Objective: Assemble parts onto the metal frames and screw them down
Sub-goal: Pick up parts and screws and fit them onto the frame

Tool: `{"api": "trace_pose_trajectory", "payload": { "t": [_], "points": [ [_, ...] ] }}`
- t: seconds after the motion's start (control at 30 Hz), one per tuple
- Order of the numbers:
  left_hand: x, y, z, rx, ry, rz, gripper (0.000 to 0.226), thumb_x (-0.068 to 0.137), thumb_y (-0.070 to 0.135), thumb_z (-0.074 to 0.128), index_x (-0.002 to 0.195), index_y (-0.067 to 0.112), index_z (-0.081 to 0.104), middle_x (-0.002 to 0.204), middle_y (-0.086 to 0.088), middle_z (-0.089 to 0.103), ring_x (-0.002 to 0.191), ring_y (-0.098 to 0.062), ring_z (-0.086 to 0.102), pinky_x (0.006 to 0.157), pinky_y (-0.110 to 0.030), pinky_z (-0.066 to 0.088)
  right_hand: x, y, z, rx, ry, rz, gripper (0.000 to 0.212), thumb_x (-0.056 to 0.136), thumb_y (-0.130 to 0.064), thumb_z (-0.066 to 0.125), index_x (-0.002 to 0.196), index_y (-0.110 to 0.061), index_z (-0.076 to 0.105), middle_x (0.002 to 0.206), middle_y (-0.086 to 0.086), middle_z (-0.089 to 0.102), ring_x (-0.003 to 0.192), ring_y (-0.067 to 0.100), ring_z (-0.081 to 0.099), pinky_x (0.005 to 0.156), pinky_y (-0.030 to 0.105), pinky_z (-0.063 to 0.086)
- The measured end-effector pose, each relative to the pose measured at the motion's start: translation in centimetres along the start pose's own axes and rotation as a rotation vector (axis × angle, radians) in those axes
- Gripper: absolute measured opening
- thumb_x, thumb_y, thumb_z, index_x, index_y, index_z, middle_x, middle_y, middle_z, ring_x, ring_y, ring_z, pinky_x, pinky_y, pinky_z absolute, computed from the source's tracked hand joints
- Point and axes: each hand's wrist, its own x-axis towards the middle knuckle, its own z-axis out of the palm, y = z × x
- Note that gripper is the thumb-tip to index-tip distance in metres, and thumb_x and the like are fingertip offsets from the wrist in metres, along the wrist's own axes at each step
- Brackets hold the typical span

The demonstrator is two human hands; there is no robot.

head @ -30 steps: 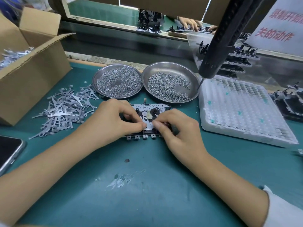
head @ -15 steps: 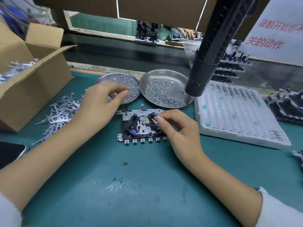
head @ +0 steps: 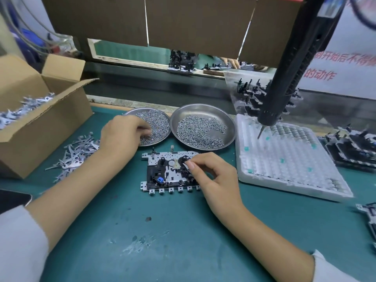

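Observation:
A metal frame [head: 162, 176] with black parts and a small blue piece lies flat on the green mat at the centre. My right hand [head: 211, 176] rests over the frame's right side, its thumb and forefinger pinching a small flat metal part against it. My left hand [head: 120, 137] reaches into the left steel dish [head: 160, 121], fingers curled down into the heap of small screws. Whether it holds a screw is hidden. A second steel dish [head: 203, 112] of screws stands just right of the first.
A black powered screwdriver [head: 284, 78] hangs over a white parts tray [head: 284, 159] at right. Loose metal levers [head: 75, 155] lie at left beside an open cardboard box [head: 40, 119] of them. More assembled frames [head: 354, 147] stack at far right. A phone [head: 12, 198] lies at the left edge.
My left hand left the frame and moved up-left into the left screw dish, fingers now digging in the screws. My right hand stayed on the frame with its part.

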Motion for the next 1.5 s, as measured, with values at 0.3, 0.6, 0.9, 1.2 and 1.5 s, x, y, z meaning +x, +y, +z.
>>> {"api": "trace_pose_trajectory", "payload": {
  "t": [0.3, 0.6, 0.9, 1.2, 1.5],
  "points": [
    [-0.5, -0.7, 0.3, -0.224, 0.057, 0.027, 0.019, 0.086, 0.012, 0.069, 0.103, 0.016, 0.075, 0.098, -0.004, 0.072, 0.097, -0.026, 0.062, 0.088, -0.038, 0.048, 0.0, -0.1, -0.1, -0.006, -0.005, -0.006, 0.011, 0.086, -0.004, 0.068, 0.079, -0.011, 0.072, 0.08, -0.004, 0.065, 0.076, 0.008, 0.059, 0.072, 0.023, 0.048],
    [-2.2, 0.0, -0.4, -0.443, 0.098, 0.046, 0.006, 0.083, 0.015, 0.072, 0.087, 0.019, 0.075, 0.076, 0.014, 0.067, 0.069, 0.008, 0.059, 0.068, 0.001, 0.038, 0.9, -0.5, -0.6, -0.194, 0.014, -0.123, 0.007, 0.087, -0.003, 0.064, 0.086, -0.005, 0.071, 0.087, 0.001, 0.066, 0.082, 0.007, 0.058, 0.076, 0.017, 0.046],
    [-3.8, 1.2, 0.2, -0.725, 0.121, 0.051, 0.02, 0.084, 0.018, 0.07, 0.095, 0.034, 0.069, 0.087, 0.025, 0.066, 0.083, 0.012, 0.061, 0.078, -0.003, 0.044, 9.8, 0.3, -1.3, -1.048, -0.343, 0.232, 0.027, 0.093, -0.011, 0.053, 0.118, -0.006, 0.061, 0.117, 0.013, 0.061, 0.106, 0.03, 0.057, 0.089, 0.034, 0.049],
    [-4.1, 1.6, -0.3, -0.879, 0.193, 0.075, 0.023, 0.076, 0.014, 0.076, 0.094, 0.027, 0.071, 0.084, 0.019, 0.072, 0.085, 0.0, 0.067, 0.086, -0.021, 0.049, 9.7, 1.2, -2.1, -0.969, -0.204, 0.153, 0.016, 0.089, -0.014, 0.064, 0.096, -0.002, 0.072, 0.095, 0.017, 0.07, 0.091, 0.033, 0.063, 0.08, 0.037, 0.052],
    [-3.9, 1.1, -0.3, -0.748, 0.29, 0.131, 0.023, 0.074, 0.015, 0.079, 0.095, 0.023, 0.072, 0.083, 0.018, 0.069, 0.079, 0.007, 0.064, 0.08, -0.005, 0.042, 8.8, 1.4, -2.6, -0.708, -0.017, -0.037, 0.013, 0.087, -0.006, 0.064, 0.085, 0.005, 0.072, 0.081, 0.019, 0.069, 0.08, 0.031, 0.061, 0.077, 0.039, 0.046]
  ]
}}
